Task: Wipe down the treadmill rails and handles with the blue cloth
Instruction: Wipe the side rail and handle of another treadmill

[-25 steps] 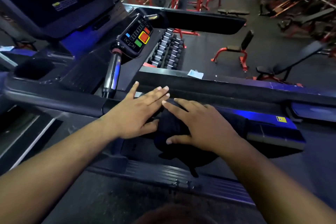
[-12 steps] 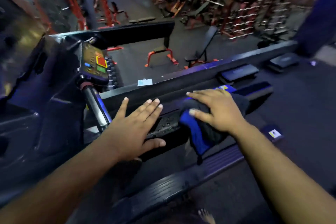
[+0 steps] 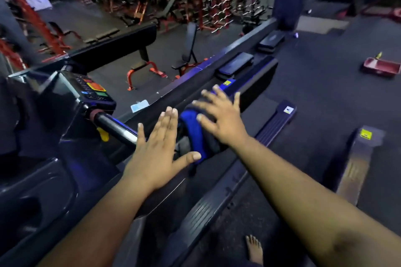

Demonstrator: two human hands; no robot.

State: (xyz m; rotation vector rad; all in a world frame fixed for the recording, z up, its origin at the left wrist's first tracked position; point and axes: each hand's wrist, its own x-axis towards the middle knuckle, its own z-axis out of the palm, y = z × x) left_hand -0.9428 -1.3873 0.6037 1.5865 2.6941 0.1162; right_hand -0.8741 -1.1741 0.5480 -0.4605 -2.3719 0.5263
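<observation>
The blue cloth [image 3: 195, 136] lies bunched over the treadmill's right side rail [image 3: 258, 80], which runs from the console toward the upper right. My right hand [image 3: 221, 119] presses down on top of the cloth with its fingers spread over it. My left hand [image 3: 160, 149] lies flat with its fingers straight, just left of the cloth, with the thumb touching the cloth's lower edge. The silver and black handle bar [image 3: 115, 129] sticks out from the control pad [image 3: 95, 91] toward my left hand.
The treadmill console [image 3: 32, 115] fills the left side. The deck's ribbed side strip [image 3: 217, 206] runs below the rail, with a bare foot [image 3: 255, 249] near it. Beyond the rail are red weight benches [image 3: 143, 67], racks and a red tray [image 3: 382, 67] on the floor.
My right hand has slid the cloth along the rail, away from the console. My left hand stays flat beside it. My view has swung to the right and up.
</observation>
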